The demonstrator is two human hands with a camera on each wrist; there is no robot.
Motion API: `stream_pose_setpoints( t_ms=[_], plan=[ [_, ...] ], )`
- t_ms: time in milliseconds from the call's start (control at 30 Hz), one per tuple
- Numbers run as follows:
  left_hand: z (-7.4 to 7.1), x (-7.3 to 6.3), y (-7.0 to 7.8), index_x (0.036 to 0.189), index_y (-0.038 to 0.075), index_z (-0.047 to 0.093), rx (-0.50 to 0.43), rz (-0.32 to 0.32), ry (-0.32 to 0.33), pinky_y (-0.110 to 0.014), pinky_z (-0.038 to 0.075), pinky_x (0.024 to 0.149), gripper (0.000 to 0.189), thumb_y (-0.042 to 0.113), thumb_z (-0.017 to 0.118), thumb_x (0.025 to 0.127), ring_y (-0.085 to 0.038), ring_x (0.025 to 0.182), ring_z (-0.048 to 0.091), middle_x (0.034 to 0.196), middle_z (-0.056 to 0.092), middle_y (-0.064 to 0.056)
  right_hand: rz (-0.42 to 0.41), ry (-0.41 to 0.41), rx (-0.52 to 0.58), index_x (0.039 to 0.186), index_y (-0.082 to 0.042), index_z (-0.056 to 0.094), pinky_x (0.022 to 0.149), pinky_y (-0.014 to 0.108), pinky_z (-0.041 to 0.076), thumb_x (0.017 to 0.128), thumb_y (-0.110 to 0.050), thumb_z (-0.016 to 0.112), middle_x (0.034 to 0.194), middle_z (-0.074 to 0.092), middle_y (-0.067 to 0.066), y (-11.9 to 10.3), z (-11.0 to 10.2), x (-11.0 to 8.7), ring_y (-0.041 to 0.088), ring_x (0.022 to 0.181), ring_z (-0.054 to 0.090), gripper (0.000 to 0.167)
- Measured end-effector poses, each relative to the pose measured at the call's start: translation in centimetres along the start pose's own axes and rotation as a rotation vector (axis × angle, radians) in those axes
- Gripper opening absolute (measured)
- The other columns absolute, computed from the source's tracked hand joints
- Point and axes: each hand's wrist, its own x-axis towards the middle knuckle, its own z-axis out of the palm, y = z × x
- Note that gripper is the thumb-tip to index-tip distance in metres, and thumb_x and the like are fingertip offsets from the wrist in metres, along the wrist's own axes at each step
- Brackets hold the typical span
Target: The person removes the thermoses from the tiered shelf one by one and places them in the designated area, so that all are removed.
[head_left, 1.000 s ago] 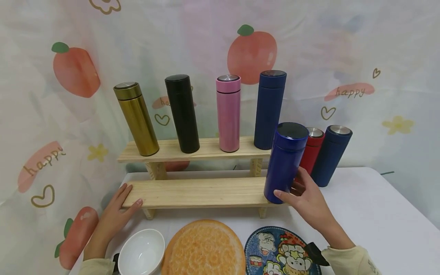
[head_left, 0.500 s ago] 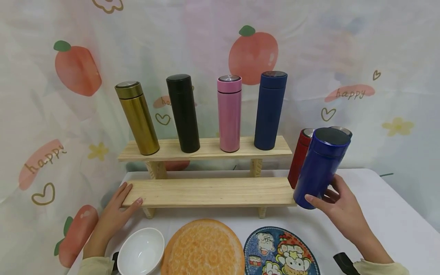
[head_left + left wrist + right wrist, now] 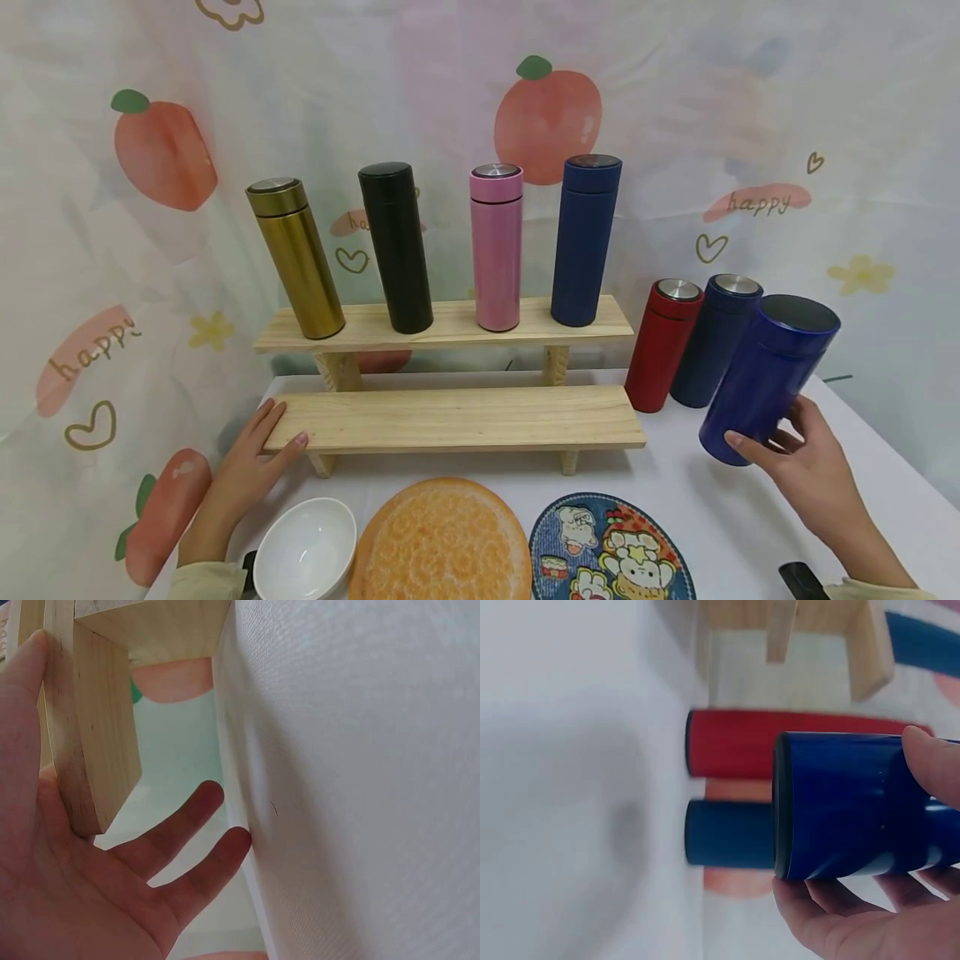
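My right hand (image 3: 817, 475) grips a glossy blue thermos (image 3: 768, 379) low on its body, tilted, over the table at the right. In the right wrist view, the thumb lies on one side of the thermos (image 3: 847, 806) and the fingers curl under the other; its dark base shows above the white cloth. My left hand (image 3: 247, 471) rests on the left end of the lower shelf (image 3: 457, 419). In the left wrist view, the thumb lies along the board's end (image 3: 64, 727), and two fingers (image 3: 202, 881) stretch out straight below it.
A gold thermos (image 3: 300, 262), a black one (image 3: 397, 250), a pink one (image 3: 497, 250) and a navy one (image 3: 587, 242) stand on the upper shelf (image 3: 450, 317). Right of the rack stand red (image 3: 662, 350) and navy (image 3: 708, 350) thermoses. In front lie a white bowl (image 3: 303, 546) and two round mats (image 3: 442, 542).
My right hand has carried the blue thermos from the lower shelf's right end off to the right, past the red and navy thermoses. The left hand stays put.
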Motion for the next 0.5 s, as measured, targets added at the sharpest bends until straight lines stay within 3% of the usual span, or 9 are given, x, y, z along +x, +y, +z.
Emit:
stream_pose_setpoints(
  t_ms=[33,133,200,233,333,433,500],
  plan=[
    [0.0,0.0,0.0,0.165,-0.001,0.033,-0.001,0.001,0.001,-0.077,0.025,0.115,0.086,0.049,0.066,0.104,-0.056,0.154,0.022,0.174,0.019,-0.026,0.002,0.006,0.0,0.166,0.008,0.004,0.089,0.051,0.057,0.103,-0.027,0.077,0.163,0.023,0.045,0.4,-0.3,0.1,0.074,0.132,0.041,0.103],
    [0.0,-0.1,0.0,0.165,-0.001,0.034,-0.005,0.007,0.007,-0.077,0.026,0.114,0.085,0.049,0.067,0.104,-0.057,0.154,0.023,0.174,0.02,-0.026,0.015,0.022,-0.033,0.166,0.009,0.002,0.084,0.039,0.061,0.104,-0.029,0.075,0.163,0.021,0.046,1.4,-0.9,0.5,0.074,0.131,0.041,0.103],
    [0.0,-0.1,0.0,0.165,-0.001,0.034,-0.007,0.011,0.008,-0.076,0.026,0.115,0.085,0.048,0.067,0.104,-0.056,0.154,0.023,0.173,0.02,-0.026,0.023,0.028,-0.032,0.165,0.01,-0.001,0.094,0.052,0.056,0.105,-0.028,0.073,0.164,0.017,0.046,2.0,-1.4,0.9,0.074,0.133,0.038,0.102],
    [0.0,-0.1,0.0,0.165,-0.001,0.034,-0.007,0.012,0.007,-0.076,0.026,0.114,0.085,0.048,0.067,0.104,-0.056,0.154,0.023,0.173,0.02,-0.026,0.025,0.031,-0.031,0.165,0.011,-0.002,0.098,0.052,0.053,0.106,-0.028,0.072,0.164,0.015,0.046,2.3,-1.6,1.1,0.074,0.135,0.036,0.102],
    [0.0,0.0,-0.1,0.165,-0.001,0.034,-0.007,0.012,0.003,-0.076,0.026,0.115,0.085,0.049,0.067,0.104,-0.056,0.154,0.023,0.173,0.02,-0.026,0.012,0.038,-0.019,0.163,0.013,-0.003,0.102,0.028,0.051,0.107,-0.025,0.07,0.164,0.012,0.048,3.2,-2.0,1.6,0.073,0.137,0.033,0.099],
    [0.0,0.0,-0.1,0.165,-0.001,0.034,-0.006,0.016,0.006,-0.076,0.026,0.115,0.085,0.048,0.067,0.104,-0.056,0.154,0.023,0.173,0.02,-0.027,-0.008,0.047,-0.015,0.162,0.015,-0.003,0.087,0.002,0.036,0.107,-0.023,0.068,0.161,0.012,0.05,4.1,-2.3,2.1,0.072,0.139,0.03,0.097],
    [0.0,0.0,-0.2,0.165,-0.001,0.034,-0.007,0.02,0.009,-0.076,0.026,0.115,0.085,0.048,0.067,0.104,-0.056,0.154,0.023,0.173,0.02,-0.027,-0.004,0.047,-0.015,0.161,0.015,-0.004,0.106,0.013,0.038,0.108,-0.023,0.066,0.161,0.01,0.051,4.5,-2.5,2.6,0.071,0.143,0.025,0.096]
  ],
)
